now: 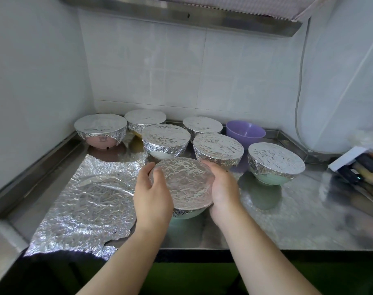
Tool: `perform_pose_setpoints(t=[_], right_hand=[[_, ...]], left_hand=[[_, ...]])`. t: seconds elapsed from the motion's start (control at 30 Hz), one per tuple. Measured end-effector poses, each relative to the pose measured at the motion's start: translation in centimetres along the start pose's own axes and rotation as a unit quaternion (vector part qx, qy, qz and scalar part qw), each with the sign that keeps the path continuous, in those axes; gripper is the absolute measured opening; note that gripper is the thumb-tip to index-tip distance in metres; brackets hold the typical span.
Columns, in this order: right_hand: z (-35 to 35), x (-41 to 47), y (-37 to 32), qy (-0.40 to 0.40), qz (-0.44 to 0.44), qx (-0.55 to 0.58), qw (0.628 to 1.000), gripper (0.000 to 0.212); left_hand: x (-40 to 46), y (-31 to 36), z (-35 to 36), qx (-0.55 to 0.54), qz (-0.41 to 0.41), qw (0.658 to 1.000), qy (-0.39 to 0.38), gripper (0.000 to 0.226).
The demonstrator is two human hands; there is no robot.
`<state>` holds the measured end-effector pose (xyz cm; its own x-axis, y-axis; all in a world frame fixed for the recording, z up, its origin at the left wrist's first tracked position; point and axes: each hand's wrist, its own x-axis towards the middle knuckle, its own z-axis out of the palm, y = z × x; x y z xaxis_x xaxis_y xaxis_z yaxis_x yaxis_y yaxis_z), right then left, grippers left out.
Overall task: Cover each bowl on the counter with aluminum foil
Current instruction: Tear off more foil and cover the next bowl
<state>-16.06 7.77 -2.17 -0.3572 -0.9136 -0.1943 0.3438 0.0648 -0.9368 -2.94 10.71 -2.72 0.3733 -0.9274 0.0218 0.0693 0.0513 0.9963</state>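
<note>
A pale green bowl topped with crinkled foil (184, 185) sits at the middle front of the steel counter (287, 226). My left hand (152, 196) grips its left side, fingers curled over the foil edge. My right hand (222, 189) cups its right side. Several more foil-covered bowls stand behind: a pink one (100, 130) at far left, one (166, 139) in the centre, one (218, 148) to its right, a green one (276, 161) further right. A purple bowl (245, 132) at the back stands uncovered. A loose foil sheet (89, 205) lies flat at front left.
A white tiled wall closes the back and left. A range hood (181, 13) hangs overhead. A knife block with dark handles (358, 167) lies at the right edge, beside a white plastic-wrapped appliance (341, 81) with a cord.
</note>
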Motion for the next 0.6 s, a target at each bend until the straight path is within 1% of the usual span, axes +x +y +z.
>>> perform_pose_setpoints(t=[0.07, 0.17, 0.2, 0.27, 0.37, 0.43, 0.5, 0.6], right_hand=[[0.0, -0.3, 0.3, 0.007, 0.011, 0.041, 0.999, 0.025], [-0.1, -0.9, 0.4, 0.003, 0.011, 0.061, 0.998, 0.024], [-0.3, -1.0, 0.4, -0.001, 0.004, 0.047, 0.999, 0.024], [-1.1, -1.0, 0.0, -0.004, -0.01, -0.018, 1.0, 0.023], [-2.1, -0.7, -1.0, -0.01, -0.038, -0.14, 0.989, 0.022], [-2.3, 0.0, -1.5, -0.007, -0.06, -0.189, 0.98, 0.023], [-2.0, 0.4, -2.1, -0.021, -0.073, -0.194, 0.978, 0.023], [-1.6, 1.0, -2.2, -0.061, -0.055, -0.184, 0.979, 0.024]], left_hand=[[-0.1, -0.1, 0.2, -0.018, -0.005, 1.0, 0.004, 0.03], [0.2, -0.1, 0.2, -0.028, -0.015, 0.999, -0.005, 0.026], [0.4, -0.1, 0.1, -0.026, -0.017, 0.999, -0.014, 0.029], [1.0, 0.0, -0.2, -0.022, -0.023, 0.999, -0.036, 0.032], [1.9, 0.1, -1.0, 0.004, -0.036, 0.997, -0.067, 0.027], [2.1, 0.0, -1.2, 0.021, -0.014, 0.998, -0.062, 0.023], [1.8, 0.2, -1.1, 0.058, 0.014, 0.997, -0.054, 0.025], [1.0, 0.4, -0.4, 0.106, 0.032, 0.992, -0.063, 0.043]])
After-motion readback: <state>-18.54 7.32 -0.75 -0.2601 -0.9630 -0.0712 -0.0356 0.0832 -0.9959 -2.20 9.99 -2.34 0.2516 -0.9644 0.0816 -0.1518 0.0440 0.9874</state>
